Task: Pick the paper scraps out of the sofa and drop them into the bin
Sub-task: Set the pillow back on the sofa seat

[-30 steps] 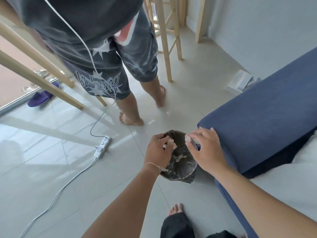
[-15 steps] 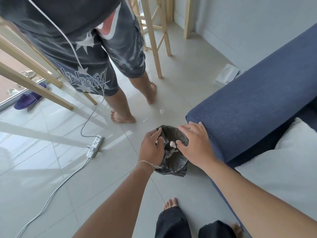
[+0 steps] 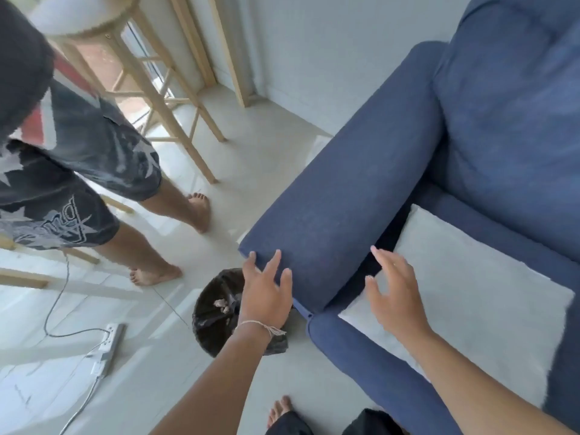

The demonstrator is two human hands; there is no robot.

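The blue sofa (image 3: 361, 189) fills the right side, with a white cushion (image 3: 470, 293) lying on its seat. A small bin with a black liner (image 3: 213, 321) stands on the floor by the armrest's front end, and pale paper scraps (image 3: 222, 304) lie inside it. My left hand (image 3: 266, 296) is open, fingers spread over the front end of the armrest, partly above the bin. My right hand (image 3: 394, 293) is open too, hovering over the dark gap between armrest and cushion. Neither hand holds anything. No scraps show on the sofa.
Another person (image 3: 78, 171) stands barefoot on the tiled floor at the left, close to the bin. A white power strip (image 3: 108, 346) with its cable lies on the floor at lower left. A wooden stool (image 3: 157, 89) stands behind. My foot (image 3: 279, 409) is below.
Both hands have left the bin opening and moved right and up to the sofa armrest with fingers spread. The view has swung right, taking in more of the sofa.
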